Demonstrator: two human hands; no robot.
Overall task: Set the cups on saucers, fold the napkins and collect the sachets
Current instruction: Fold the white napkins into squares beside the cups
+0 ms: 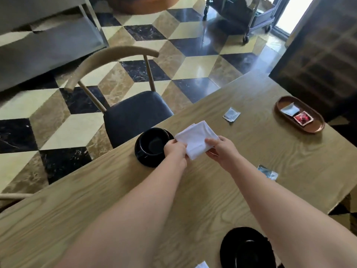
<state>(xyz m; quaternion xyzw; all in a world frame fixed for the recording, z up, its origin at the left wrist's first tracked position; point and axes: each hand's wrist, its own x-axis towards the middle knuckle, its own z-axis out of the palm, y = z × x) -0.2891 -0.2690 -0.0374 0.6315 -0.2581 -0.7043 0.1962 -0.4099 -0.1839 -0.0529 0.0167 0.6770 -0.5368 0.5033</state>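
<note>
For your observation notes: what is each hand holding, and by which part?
Both hold the white napkin: the left hand pinches its near-left edge, the right hand grips its near-right edge.

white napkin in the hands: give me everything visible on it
The napkin is plain white cloth, partly folded into a rough rectangle with layered edges at its far corner. It is held over the wooden table, just right of the black cup. The left hand pinches its near-left edge; the right hand grips its right side. Whether it touches the table is unclear.
</note>
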